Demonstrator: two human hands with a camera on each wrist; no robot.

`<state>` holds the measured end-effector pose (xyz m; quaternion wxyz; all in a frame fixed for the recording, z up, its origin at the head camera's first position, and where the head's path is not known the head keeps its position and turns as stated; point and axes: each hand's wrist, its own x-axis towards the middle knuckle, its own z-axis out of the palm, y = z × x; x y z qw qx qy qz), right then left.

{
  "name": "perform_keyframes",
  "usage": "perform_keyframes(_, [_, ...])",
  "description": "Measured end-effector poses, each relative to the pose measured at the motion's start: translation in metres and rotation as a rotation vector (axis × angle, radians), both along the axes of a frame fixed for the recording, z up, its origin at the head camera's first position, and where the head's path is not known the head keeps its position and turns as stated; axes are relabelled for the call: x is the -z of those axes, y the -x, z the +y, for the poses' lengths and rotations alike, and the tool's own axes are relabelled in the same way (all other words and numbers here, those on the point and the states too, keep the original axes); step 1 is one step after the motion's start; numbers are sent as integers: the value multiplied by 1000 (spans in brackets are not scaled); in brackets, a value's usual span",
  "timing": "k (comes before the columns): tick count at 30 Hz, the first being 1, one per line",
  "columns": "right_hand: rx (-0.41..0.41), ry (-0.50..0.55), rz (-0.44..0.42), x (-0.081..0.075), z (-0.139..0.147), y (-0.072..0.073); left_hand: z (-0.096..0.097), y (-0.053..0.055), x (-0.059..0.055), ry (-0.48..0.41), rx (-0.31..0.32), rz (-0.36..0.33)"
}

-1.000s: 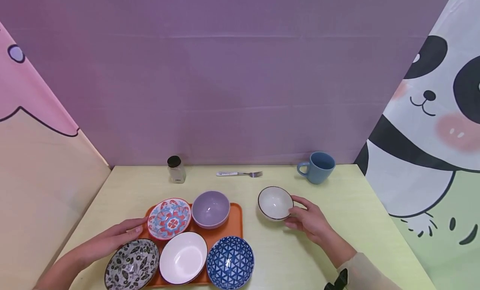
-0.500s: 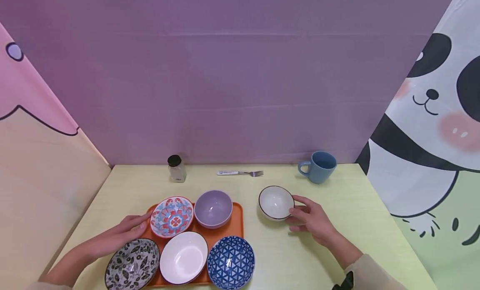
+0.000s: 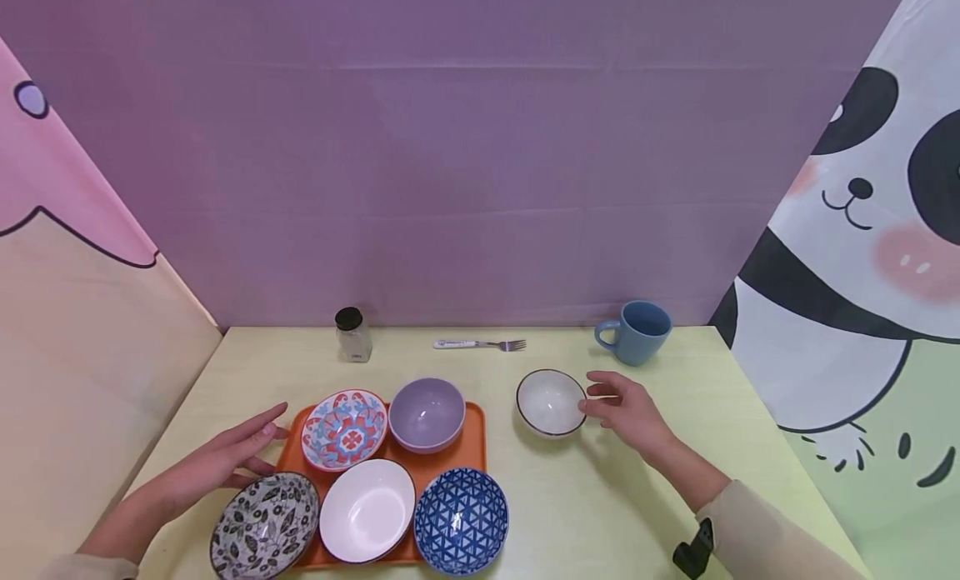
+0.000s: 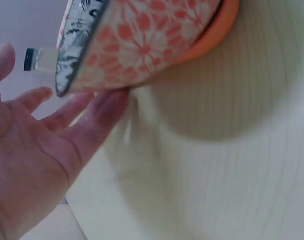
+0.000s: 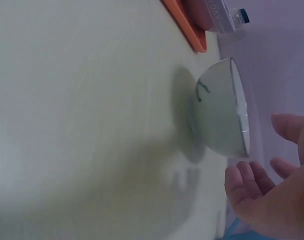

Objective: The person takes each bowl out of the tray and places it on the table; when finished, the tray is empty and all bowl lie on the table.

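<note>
A small white bowl (image 3: pixel 551 403) with a dark rim stands on the table. My right hand (image 3: pixel 632 413) hovers at its right side, fingers loosely extended. The right wrist view shows a gap between those fingers and the bowl (image 5: pixel 222 107). My left hand (image 3: pixel 213 465) is spread at the left edge of the orange tray (image 3: pixel 472 434), beside a red-and-blue patterned bowl (image 3: pixel 345 430) and a black-and-white leaf-patterned bowl (image 3: pixel 265 526). In the left wrist view its fingers (image 4: pixel 99 117) lie close to the leaf-patterned bowl's orange-flowered outside; whether they touch cannot be told.
The tray also bears a purple bowl (image 3: pixel 427 415), a plain white bowl (image 3: pixel 367 511) and a blue triangle-patterned bowl (image 3: pixel 461 522). Along the back stand a black-capped jar (image 3: pixel 353 336) and a blue mug (image 3: pixel 637 333), with a fork (image 3: pixel 480 344) lying between them.
My left hand has left the red-and-blue bowl's rim, after that bowl shifted slightly right. My right hand has let go of the small white bowl and lifted slightly away.
</note>
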<state>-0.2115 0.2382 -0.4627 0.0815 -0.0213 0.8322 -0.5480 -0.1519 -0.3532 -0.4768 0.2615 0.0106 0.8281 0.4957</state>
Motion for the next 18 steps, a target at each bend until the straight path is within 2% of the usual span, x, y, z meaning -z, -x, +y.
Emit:
perform_keyframes(3, [-21, -30, 54, -11, -3, 3, -4, 1, 4, -37, -19, 8])
perform_keyframes(8, [-114, -44, 101, -24, -19, 7, -7, 4, 7, -37, -32, 10])
perform_keyframes(14, [-257, -39, 60, -29, -55, 6, -12, 9, 13, -56, -30, 46])
perform_keyframes(18, [-289, -60, 31, -24, -76, 6, -12, 12, 14, -52, -22, 50])
